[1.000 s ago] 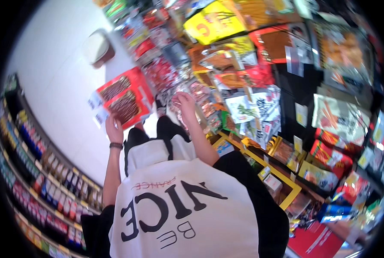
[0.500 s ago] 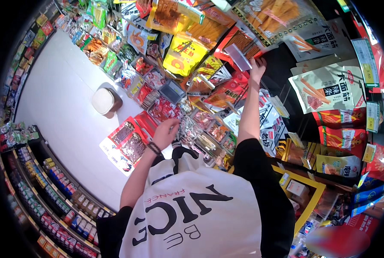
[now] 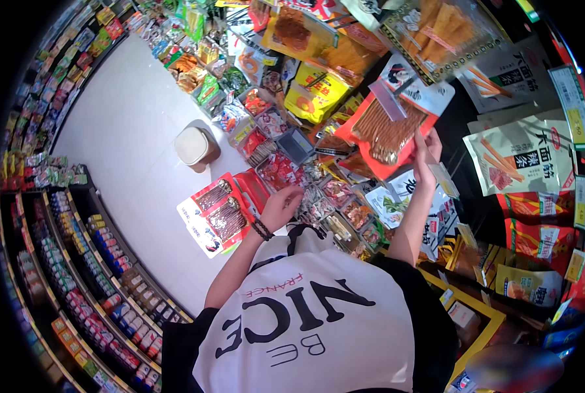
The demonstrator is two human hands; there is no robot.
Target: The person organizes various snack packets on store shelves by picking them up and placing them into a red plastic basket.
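My left hand (image 3: 280,206), a dark bead bracelet on its wrist, grips a stack of red and white snack packets (image 3: 219,215) with clear windows, held low over the white floor. My right hand (image 3: 426,156) is raised to the rack and holds a red snack packet (image 3: 387,131) by its lower right corner; brown strips show through its clear window. That packet stands tilted in front of the hanging bags of the display. My white shirt with black lettering fills the lower middle.
Hanging snack bags (image 3: 521,154) cover the rack ahead and to the right. Trays of small packets (image 3: 318,196) run along below them. A beige stool (image 3: 194,145) stands on the white floor. Shelves of small goods (image 3: 83,262) curve along the left. A yellow-edged shelf (image 3: 485,314) is at lower right.
My right hand, which was reaching up among the hanging bags, now holds a red windowed packet lower and nearer. My left hand with its stack has shifted right and down in view.
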